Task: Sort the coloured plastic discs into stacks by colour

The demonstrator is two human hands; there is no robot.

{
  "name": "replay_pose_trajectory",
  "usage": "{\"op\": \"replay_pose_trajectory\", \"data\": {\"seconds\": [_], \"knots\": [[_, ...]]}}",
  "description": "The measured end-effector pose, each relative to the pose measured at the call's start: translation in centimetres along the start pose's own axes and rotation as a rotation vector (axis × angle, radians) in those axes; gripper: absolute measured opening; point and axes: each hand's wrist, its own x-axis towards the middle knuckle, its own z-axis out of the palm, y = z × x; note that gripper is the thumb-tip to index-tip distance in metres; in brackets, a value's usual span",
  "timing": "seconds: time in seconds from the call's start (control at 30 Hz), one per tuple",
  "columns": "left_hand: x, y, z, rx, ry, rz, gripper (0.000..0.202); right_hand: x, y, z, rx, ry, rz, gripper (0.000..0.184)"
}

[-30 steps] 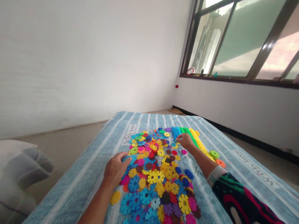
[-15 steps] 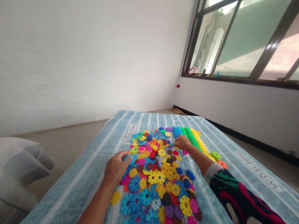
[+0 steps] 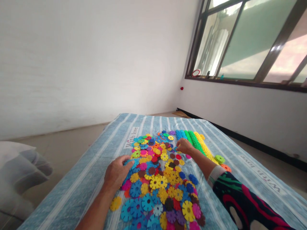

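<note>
While I am standing here watching, the person's left hand (image 3: 117,172) is resting at the left edge of a broad spread of coloured notched discs (image 3: 155,182), its thumb standing a little apart from the curved fingers beside some blue pieces; I can't tell whether it is gripping any. The right hand (image 3: 185,146) is hanging over the far right part of the spread, its fingers bending in close together, and anything between the fingertips is too small for me to make out. Just beyond that hand, knobbly blue rods (image 3: 180,134), green rods (image 3: 197,143) and yellow rods (image 3: 203,146) are lying side by side. A lime-green disc (image 3: 219,158) and an orange disc (image 3: 225,167) are sitting near the yellow rods' closer end, all on a striped blue cloth (image 3: 79,185).
</note>
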Motion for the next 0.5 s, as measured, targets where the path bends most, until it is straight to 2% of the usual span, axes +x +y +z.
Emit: {"op": "replay_pose_trajectory", "data": {"seconds": [0.5], "knots": [[0.0,0.5,-0.4,0.037,0.018,-0.003,0.041,-0.4,1.1,0.2,0.051,0.004,-0.064,0.016]]}}
